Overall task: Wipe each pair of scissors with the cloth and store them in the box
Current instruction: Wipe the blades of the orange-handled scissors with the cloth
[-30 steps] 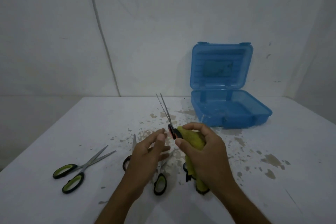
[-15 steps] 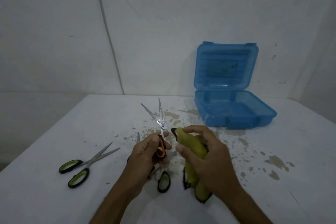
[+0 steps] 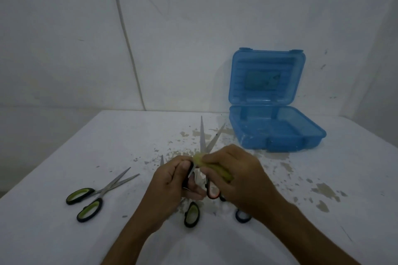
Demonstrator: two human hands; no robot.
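My left hand (image 3: 172,180) grips one black-and-orange handle of a pair of scissors (image 3: 202,135), whose blades are spread and point away from me. My right hand (image 3: 237,176) holds a yellow-green cloth (image 3: 213,168) pressed at the pivot of those scissors. The other handle loop (image 3: 213,191) hangs between my hands. A second pair with green-and-black handles (image 3: 90,198) lies on the table at the left. A third pair lies under my hands; only its green handle (image 3: 191,214) and blade tip (image 3: 162,160) show. The blue box (image 3: 277,133) stands open at the back right.
The white table (image 3: 64,157) has patches of chipped paint around the middle and right. A dark ring-shaped handle (image 3: 243,216) lies beneath my right wrist. The box lid (image 3: 267,77) leans upright against the white wall.
The held scissors' blades have opened wider and turned to point away. My left hand has taken hold of one handle, and my right hand has brought the cloth up to the pivot.
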